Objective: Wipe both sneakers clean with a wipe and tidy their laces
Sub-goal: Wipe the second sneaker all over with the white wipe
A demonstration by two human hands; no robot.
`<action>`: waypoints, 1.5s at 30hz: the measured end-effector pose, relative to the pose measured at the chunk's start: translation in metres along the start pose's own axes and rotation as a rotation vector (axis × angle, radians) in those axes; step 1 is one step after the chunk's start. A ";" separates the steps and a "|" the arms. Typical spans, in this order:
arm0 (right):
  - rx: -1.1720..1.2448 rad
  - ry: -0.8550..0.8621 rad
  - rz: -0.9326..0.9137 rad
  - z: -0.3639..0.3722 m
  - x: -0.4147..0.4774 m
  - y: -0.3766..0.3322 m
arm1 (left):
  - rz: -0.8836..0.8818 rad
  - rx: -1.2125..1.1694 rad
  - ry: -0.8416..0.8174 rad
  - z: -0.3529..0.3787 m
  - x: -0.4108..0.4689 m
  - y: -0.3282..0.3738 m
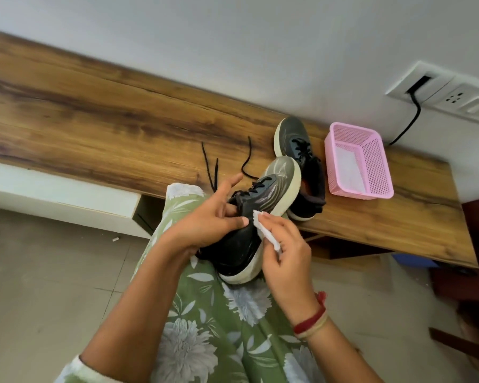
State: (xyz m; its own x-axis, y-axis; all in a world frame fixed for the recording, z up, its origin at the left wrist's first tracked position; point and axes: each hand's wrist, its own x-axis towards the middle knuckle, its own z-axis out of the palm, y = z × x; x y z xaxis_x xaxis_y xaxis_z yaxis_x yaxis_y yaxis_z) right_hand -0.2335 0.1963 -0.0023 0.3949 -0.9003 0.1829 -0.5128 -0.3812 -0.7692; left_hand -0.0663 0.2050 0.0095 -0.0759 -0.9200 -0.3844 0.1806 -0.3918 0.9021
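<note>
A dark grey-and-black sneaker (256,208) with a pale sole rests on my lap, toe pointing toward the wooden table. My left hand (208,217) grips it around the collar and tongue. My right hand (284,250) presses a white wipe (263,230) against the sneaker's right side, just above the sole. Its loose black laces (210,167) trail onto the table. The second sneaker (302,158) stands on the table behind the first one, laces threaded, partly hidden by the held shoe's toe.
A pink mesh basket (371,150) sits on the wooden table (94,120) right of the second sneaker. A wall socket panel (448,92) with a black cable is above it. Tiled floor lies to the left, and my lap is covered in green floral fabric.
</note>
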 end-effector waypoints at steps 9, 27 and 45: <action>0.002 0.102 0.085 -0.002 0.036 0.011 | 0.031 -0.078 0.137 -0.001 0.004 -0.019; -0.072 0.055 0.068 0.006 0.028 0.000 | 0.074 -0.177 0.228 0.001 0.011 -0.033; -0.337 -0.255 -0.135 0.001 -0.009 -0.019 | 0.154 -0.056 0.239 0.000 0.016 -0.039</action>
State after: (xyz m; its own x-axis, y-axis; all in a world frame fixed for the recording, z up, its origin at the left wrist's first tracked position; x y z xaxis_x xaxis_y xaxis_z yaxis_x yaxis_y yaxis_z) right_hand -0.2264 0.2119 0.0104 0.6293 -0.7732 0.0785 -0.6468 -0.5771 -0.4986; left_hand -0.0745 0.2058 -0.0312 0.1887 -0.9398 -0.2850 0.2265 -0.2407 0.9438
